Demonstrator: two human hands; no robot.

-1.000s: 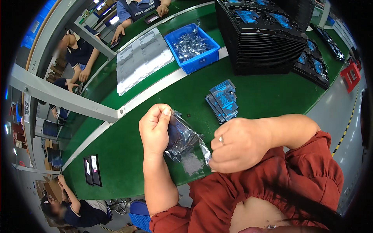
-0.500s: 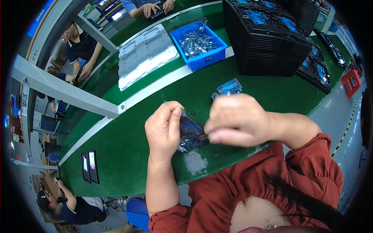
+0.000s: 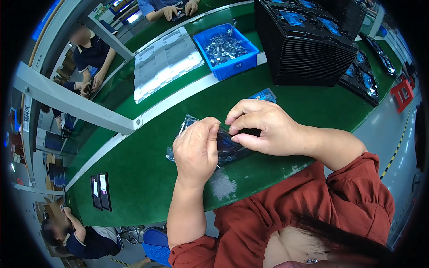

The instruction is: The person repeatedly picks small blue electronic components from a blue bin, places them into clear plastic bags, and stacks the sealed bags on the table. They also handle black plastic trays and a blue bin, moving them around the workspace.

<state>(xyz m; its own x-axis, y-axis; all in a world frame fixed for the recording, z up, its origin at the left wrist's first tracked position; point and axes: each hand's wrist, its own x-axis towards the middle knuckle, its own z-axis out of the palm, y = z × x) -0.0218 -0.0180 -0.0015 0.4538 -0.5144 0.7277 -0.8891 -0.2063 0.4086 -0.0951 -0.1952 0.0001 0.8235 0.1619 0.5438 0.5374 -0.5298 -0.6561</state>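
Note:
My left hand is closed, thumb against fingers, on a crinkled clear plastic bag that sticks out past the knuckles. Between my hands the bag shows dark and shiny; what lies inside is hard to make out. My right hand curls with thumb and fingertips drawn together at the bag's right part, a small gap showing inside the curl. Just beyond it, partly covered by the hand, a small blue flat part lies on the green bench top.
At the back stand a blue bin of small metallic-looking parts and a white moulded tray. A tall stack of black trays rises at back right. Two flat dark pieces lie at left. A white frame post crosses the left side. Co-workers sit beyond.
My right hand has risen slightly and its fingers have opened into a looser curl. My left hand has shifted a little right, and clear plastic now shows on its left side.

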